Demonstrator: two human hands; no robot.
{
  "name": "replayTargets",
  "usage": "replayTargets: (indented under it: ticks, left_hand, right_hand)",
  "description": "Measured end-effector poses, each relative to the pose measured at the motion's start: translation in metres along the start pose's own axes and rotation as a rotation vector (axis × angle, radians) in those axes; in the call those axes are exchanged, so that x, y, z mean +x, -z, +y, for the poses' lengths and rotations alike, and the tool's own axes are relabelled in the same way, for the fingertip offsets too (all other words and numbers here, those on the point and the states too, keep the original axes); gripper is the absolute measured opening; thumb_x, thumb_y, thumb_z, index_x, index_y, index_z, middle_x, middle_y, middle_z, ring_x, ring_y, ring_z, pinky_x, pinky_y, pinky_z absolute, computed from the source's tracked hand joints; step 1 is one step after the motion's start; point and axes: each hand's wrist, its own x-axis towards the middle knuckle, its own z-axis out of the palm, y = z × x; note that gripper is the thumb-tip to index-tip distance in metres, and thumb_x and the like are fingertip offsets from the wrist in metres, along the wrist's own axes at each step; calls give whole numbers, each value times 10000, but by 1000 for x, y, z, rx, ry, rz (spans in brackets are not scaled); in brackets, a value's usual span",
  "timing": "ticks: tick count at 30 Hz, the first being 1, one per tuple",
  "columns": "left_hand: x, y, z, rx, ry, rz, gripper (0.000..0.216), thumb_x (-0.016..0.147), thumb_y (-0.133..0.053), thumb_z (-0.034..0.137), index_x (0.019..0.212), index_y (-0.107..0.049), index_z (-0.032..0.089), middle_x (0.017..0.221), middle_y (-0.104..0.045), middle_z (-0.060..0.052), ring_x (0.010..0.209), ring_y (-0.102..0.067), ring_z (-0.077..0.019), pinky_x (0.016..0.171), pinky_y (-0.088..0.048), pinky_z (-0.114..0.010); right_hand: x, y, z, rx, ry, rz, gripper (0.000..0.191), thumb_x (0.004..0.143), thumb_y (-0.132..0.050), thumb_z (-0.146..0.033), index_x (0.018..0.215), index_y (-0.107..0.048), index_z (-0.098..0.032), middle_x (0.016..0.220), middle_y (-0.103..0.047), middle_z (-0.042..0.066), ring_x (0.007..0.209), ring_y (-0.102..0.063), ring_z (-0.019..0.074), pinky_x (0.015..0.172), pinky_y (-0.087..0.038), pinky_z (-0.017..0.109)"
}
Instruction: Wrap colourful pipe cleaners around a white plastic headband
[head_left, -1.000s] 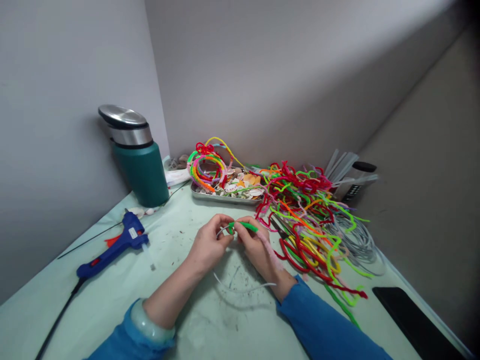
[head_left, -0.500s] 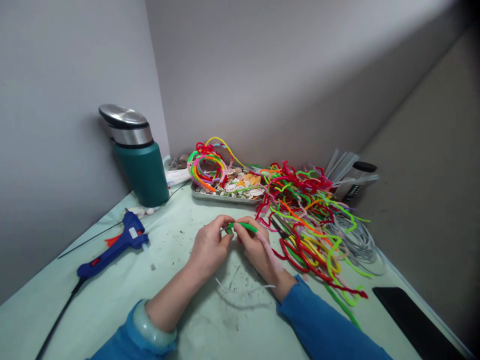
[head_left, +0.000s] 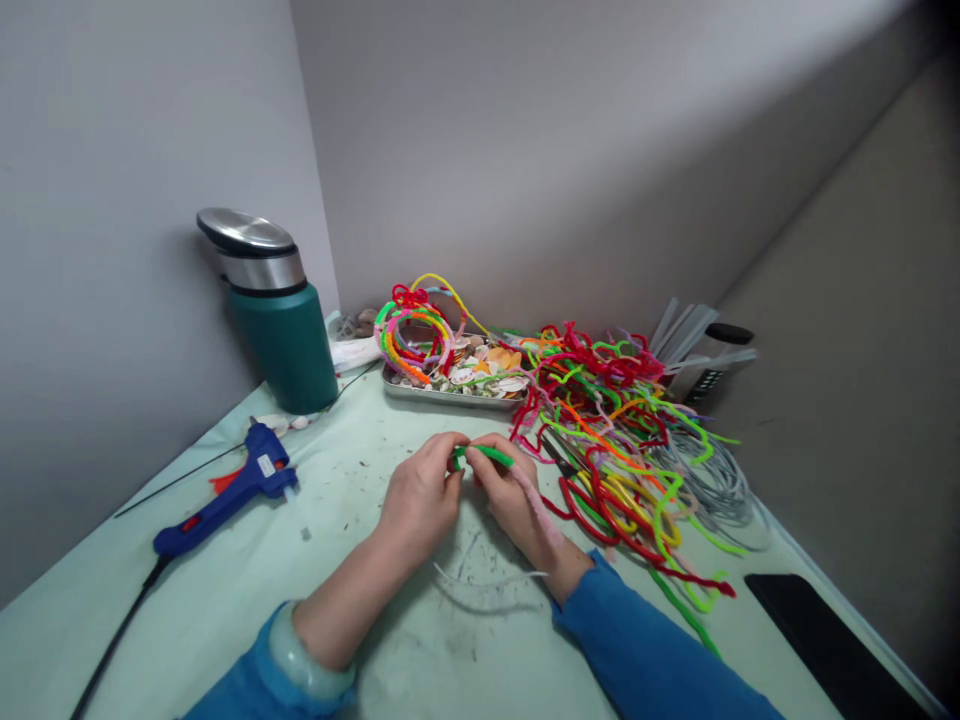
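My left hand point(head_left: 420, 492) and my right hand point(head_left: 510, 495) meet over the middle of the pale green table point(head_left: 225, 590). Both pinch a green pipe cleaner point(head_left: 484, 455) between their fingertips. A pink pipe cleaner point(head_left: 536, 495) lies along the back of my right hand. A thin white wire point(head_left: 487, 578) curves on the table under my wrists. Blue sleeves cover both forearms, and a pale bangle point(head_left: 304, 660) sits on my left wrist.
A tangled heap of coloured pipe cleaners point(head_left: 615, 420) lies right of my hands. Behind are a metal tray point(head_left: 450, 392) of shells and pipe-cleaner rings, a teal flask point(head_left: 274, 315) and a blue glue gun point(head_left: 229, 490). Grey coiled wire point(head_left: 712, 480) and a black phone point(head_left: 817, 630) lie at right.
My hands have drawn closer together on the green pipe cleaner. The white wire end by my left fingers is no longer visible.
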Motion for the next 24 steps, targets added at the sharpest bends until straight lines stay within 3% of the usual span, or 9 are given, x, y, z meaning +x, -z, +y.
replayTargets:
  ticks: [15,24]
  left_hand:
    - [0,0,-2,42,-31,-14,340,718,-410,17,989,-500,201,949,-573,-35,840,-537,-162,718,-423,-278]
    - [0,0,1,53,-30,-4,231,789,-417,111,990,-498,190,929,-574,-45,806,-539,-161,697,-423,-276]
  right_hand:
    - [0,1,-1,-28,25,-18,122,804,-531,-259,751,-596,-170,722,-597,15,694,-555,144,600,-411,233]
    - [1,2,1,1,58,-52,122,815,-519,-241,779,-615,-174,765,-605,25,739,-562,151,641,-428,245]
